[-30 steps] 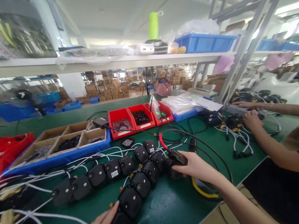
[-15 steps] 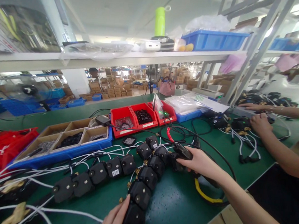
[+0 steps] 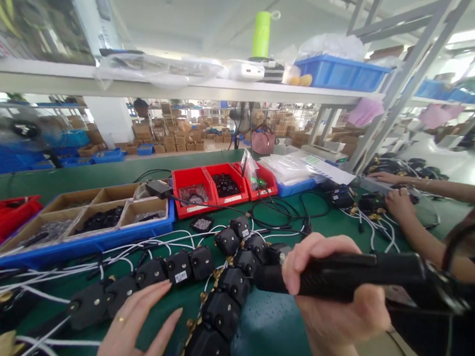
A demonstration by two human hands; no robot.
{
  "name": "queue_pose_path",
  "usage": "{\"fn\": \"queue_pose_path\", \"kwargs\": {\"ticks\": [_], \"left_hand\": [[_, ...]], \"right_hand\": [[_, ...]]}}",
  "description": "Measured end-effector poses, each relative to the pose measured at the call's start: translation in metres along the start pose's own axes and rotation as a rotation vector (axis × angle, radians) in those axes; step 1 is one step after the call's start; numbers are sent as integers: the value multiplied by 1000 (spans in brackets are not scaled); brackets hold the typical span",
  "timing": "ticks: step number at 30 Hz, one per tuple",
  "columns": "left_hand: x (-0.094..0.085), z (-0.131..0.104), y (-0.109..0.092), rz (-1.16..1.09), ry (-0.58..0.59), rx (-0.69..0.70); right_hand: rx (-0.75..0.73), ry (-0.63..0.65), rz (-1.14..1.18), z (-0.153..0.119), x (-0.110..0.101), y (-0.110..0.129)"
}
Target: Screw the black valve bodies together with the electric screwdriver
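Note:
My right hand (image 3: 335, 293) is wrapped round a black cylindrical tool (image 3: 352, 275), held nearly level at the right with a cable at its rear. The tool's front end overlaps the row of black boxes in view. My left hand (image 3: 140, 323), a ring on one finger, hovers at the lower middle with its fingers apart and nothing between them. It is between a slanting row of black boxes (image 3: 151, 274) with white cables and a second row of black boxes (image 3: 222, 312) with brass fittings.
Red bins (image 3: 193, 196) and a blue divided tray (image 3: 123, 232) of small parts lie behind the boxes. A co-worker's hands (image 3: 400, 203) handle similar parts at the right. A shelf (image 3: 158, 88) spans above.
My right hand has come nearer the camera and now raises the black tool. My left hand has left the near box, moved left and spread its fingers. The view has shifted slightly.

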State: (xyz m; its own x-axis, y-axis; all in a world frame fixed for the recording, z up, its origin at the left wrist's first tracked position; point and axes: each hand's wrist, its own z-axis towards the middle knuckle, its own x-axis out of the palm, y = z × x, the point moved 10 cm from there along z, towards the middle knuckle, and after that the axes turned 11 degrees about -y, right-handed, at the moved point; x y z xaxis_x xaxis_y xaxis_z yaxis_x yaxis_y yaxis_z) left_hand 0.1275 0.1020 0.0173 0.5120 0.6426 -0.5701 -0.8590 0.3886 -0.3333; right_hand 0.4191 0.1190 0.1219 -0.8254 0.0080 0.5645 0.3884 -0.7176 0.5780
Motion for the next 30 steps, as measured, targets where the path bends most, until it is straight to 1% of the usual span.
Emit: {"fn": "queue_pose_path", "kwargs": {"ticks": [2,4,6,8,10,12,17,22,24,30], "left_hand": [[11,22,10,-18,18,18],[33,39,15,-49,104,48],[61,49,16,-47,266,63],[86,53,17,-18,460,52],[101,56,16,-16,606,41],[107,61,15,-50,676,38],[114,68,17,-177,740,39],[118,68,19,-212,752,22],[118,67,19,-214,751,22],[122,67,21,-202,759,31]], "right_hand": [[-22,39,46,-18,22,-8],[-10,90,59,-36,42,-22],[-27,118,75,-48,57,-35],[-78,116,92,-54,67,-44],[-111,105,80,-56,73,-51],[-108,110,27,-57,78,-57],[-112,104,-40,-57,82,-61],[-94,124,-49,-63,82,-72],[-120,135,-38,-64,82,-72],[-131,109,-64,-64,82,-76]]}}
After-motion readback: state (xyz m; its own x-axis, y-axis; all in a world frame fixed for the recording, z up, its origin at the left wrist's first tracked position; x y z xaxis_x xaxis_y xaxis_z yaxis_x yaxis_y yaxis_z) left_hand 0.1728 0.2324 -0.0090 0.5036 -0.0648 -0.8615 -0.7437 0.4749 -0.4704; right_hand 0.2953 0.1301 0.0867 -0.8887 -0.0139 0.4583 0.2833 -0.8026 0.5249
